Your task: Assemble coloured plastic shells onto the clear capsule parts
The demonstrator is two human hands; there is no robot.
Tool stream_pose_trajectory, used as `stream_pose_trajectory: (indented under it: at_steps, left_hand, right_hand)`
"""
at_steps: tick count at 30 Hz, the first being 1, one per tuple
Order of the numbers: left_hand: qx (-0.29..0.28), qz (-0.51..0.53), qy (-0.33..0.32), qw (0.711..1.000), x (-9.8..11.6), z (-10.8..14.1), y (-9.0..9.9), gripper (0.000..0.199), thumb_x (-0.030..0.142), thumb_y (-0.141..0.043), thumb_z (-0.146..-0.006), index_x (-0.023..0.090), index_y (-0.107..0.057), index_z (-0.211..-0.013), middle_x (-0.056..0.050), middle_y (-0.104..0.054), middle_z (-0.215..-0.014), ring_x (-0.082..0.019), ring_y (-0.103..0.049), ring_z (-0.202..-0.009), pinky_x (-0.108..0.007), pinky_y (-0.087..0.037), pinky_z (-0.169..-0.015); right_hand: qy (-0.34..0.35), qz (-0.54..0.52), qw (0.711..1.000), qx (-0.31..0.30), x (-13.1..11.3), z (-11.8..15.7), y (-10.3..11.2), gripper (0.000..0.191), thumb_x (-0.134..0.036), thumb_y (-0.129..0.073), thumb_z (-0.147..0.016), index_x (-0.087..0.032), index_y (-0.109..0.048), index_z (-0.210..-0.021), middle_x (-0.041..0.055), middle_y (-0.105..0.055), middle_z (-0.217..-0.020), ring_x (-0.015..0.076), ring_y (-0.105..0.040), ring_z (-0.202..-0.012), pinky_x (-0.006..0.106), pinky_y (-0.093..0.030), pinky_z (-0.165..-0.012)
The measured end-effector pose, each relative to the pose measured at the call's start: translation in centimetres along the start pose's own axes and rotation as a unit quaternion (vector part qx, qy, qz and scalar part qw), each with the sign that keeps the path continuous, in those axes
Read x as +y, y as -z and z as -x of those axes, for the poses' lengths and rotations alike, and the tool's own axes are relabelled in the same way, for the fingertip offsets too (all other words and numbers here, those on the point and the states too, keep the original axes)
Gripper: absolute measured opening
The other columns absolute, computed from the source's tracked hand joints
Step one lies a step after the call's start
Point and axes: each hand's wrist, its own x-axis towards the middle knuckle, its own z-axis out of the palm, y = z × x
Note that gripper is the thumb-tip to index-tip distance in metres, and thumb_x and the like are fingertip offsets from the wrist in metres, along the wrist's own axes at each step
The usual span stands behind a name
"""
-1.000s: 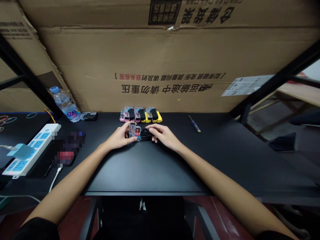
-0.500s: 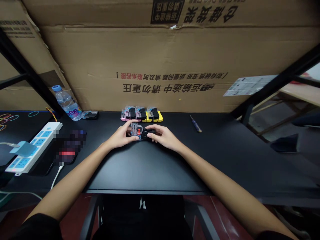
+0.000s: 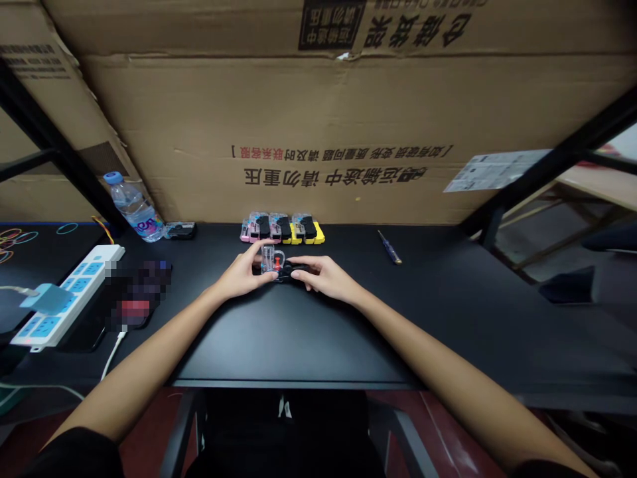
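Gripping a clear plastic case (image 3: 271,262) with a red part inside, the left hand (image 3: 243,275) curls around it; the right hand (image 3: 323,275) pinches a black piece (image 3: 293,271) touching the case. Behind the case: pink and yellow packs (image 3: 281,230). Right of it: a screwdriver (image 3: 389,247). Left of it: a water bottle (image 3: 133,209) and a power strip (image 3: 67,295).

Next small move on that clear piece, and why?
Probably hold the clear plastic piece with the red pin steady in the left hand and have the right hand press the black plastic piece against it. They sit touching between the hands, above the black desk, but whether they are fully joined is too small to tell.
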Motion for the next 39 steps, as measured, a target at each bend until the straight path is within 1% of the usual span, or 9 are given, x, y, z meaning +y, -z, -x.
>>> stream_pose_trajectory:
  at_steps: [4, 8, 12, 16, 20, 25, 32, 39]
  left_hand:
    - [-0.009, 0.026, 0.003, 1.000, -0.3, -0.1, 0.0, 0.077, 0.037, -0.081, -0.085, 0.022, -0.046, -0.152, -0.011, -0.080, -0.120, -0.029, -0.078, -0.107, -0.045, -0.057, -0.102]
    - [-0.012, 0.039, 0.004, 0.999, -0.7, -0.3, 0.1, 0.079, 0.039, -0.085, -0.082, 0.022, -0.048, -0.150, -0.011, -0.080, -0.119, -0.029, -0.078, -0.107, -0.045, -0.056, -0.102]
    - [-0.009, 0.032, 0.005, 0.999, -0.8, -0.3, 0.1, 0.080, 0.042, -0.086, -0.082, 0.023, -0.048, -0.149, -0.011, -0.079, -0.121, -0.029, -0.078, -0.105, -0.045, -0.057, -0.099]
    - [-0.006, 0.023, 0.008, 1.000, -0.5, -0.1, 0.0, 0.079, 0.043, -0.085, -0.082, 0.023, -0.048, -0.149, -0.010, -0.080, -0.117, -0.028, -0.078, -0.103, -0.044, -0.058, -0.098]
    - [-0.005, 0.006, 0.007, 1.000, -0.1, 0.0, -0.2, 0.078, 0.044, -0.084, -0.083, 0.024, -0.048, -0.149, -0.009, -0.081, -0.116, -0.028, -0.079, -0.100, -0.043, -0.058, -0.096]
    - [0.001, 0.001, 0.010, 1.000, -0.1, 0.1, -0.2, 0.079, 0.046, -0.085, -0.082, 0.024, -0.049, -0.149, -0.010, -0.080, -0.120, -0.028, -0.079, -0.100, -0.044, -0.057, -0.098]
    - [-0.001, -0.009, 0.012, 1.000, 0.1, 0.1, -0.2, 0.079, 0.046, -0.084, -0.083, 0.024, -0.049, -0.150, -0.008, -0.082, -0.114, -0.029, -0.079, -0.101, -0.046, -0.056, -0.102]
    - [-0.007, -0.031, 0.009, 0.999, 0.4, 0.2, -0.2, 0.078, 0.048, -0.083, -0.084, 0.025, -0.049, -0.151, -0.008, -0.083, -0.113, -0.030, -0.079, -0.103, -0.047, -0.055, -0.104]
  right_hand:
    - [0.005, 0.004, 1.000, 0.000, -0.1, 0.1, -0.3, 0.067, -0.052, -0.070, -0.092, -0.007, -0.069, -0.142, 0.0018, -0.068, -0.066, 0.0139, -0.054, -0.053, 0.029, -0.046, -0.057]
    - [0.006, 0.005, 1.000, 0.008, -0.2, 0.1, -0.4, 0.066, -0.051, -0.071, -0.092, -0.007, -0.070, -0.142, 0.0018, -0.068, -0.066, 0.0141, -0.055, -0.054, 0.029, -0.046, -0.057]
    - [0.000, -0.005, 1.000, 0.016, -0.2, 0.2, -0.6, 0.066, -0.051, -0.071, -0.092, -0.008, -0.070, -0.142, 0.0011, -0.066, -0.065, 0.0143, -0.055, -0.054, 0.029, -0.046, -0.056]
    - [-0.004, -0.009, 1.000, 0.025, -0.1, 0.2, -0.8, 0.065, -0.051, -0.070, -0.093, -0.008, -0.070, -0.141, 0.0011, -0.066, -0.064, 0.0138, -0.053, -0.053, 0.028, -0.044, -0.055]
    - [-0.006, -0.020, 1.000, 0.018, -0.1, 0.2, -0.8, 0.065, -0.052, -0.069, -0.093, -0.009, -0.070, -0.141, 0.0012, -0.066, -0.065, 0.0128, -0.052, -0.051, 0.027, -0.044, -0.054]
    - [-0.005, -0.016, 1.000, 0.025, -0.1, 0.3, -0.9, 0.067, -0.052, -0.071, -0.092, -0.007, -0.070, -0.141, 0.0022, -0.068, -0.067, 0.0136, -0.054, -0.053, 0.028, -0.046, -0.055]
    - [-0.011, -0.015, 0.999, 0.035, -0.1, 0.4, -1.2, 0.062, -0.050, -0.069, -0.093, -0.009, -0.071, -0.140, 0.0011, -0.066, -0.064, 0.0140, -0.054, -0.053, 0.028, -0.045, -0.054]
    - [-0.010, -0.014, 0.999, 0.043, -0.1, 0.3, -1.4, 0.065, -0.051, -0.070, -0.091, -0.008, -0.071, -0.140, 0.0019, -0.067, -0.066, 0.0147, -0.055, -0.054, 0.029, -0.046, -0.055]
